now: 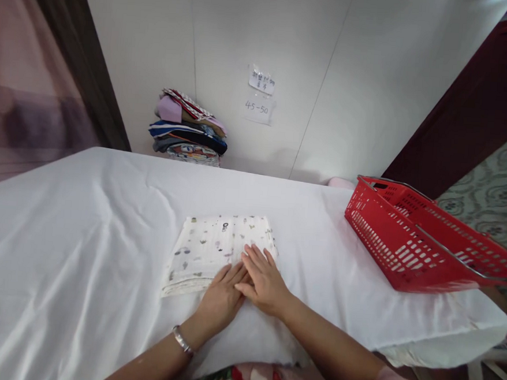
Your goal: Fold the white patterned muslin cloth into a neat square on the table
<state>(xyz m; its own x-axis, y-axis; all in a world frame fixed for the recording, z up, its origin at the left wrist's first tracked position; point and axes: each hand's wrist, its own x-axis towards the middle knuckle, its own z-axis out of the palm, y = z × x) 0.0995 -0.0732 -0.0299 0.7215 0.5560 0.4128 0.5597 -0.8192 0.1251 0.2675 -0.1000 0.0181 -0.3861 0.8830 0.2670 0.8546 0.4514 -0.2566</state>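
Observation:
A white cloth with small printed figures (208,247) lies folded into a flat, layered rectangle on the white-covered table (115,244). My left hand (225,297) rests flat on its near edge, fingers stretched out, a silver bangle at the wrist. Flat on the near right part of the cloth is my right hand (264,280), its fingers extended and its thumb overlapping the left hand. Both hands press on the fabric from above without gripping it. The cloth's near right corner is hidden beneath them.
A red plastic basket (389,240) with metal handles stands at the table's right side. Folded clothes (190,130) are stacked beyond the far edge, against a white wall (269,29) with paper labels (259,108). A pink item (341,183) shows behind the far edge.

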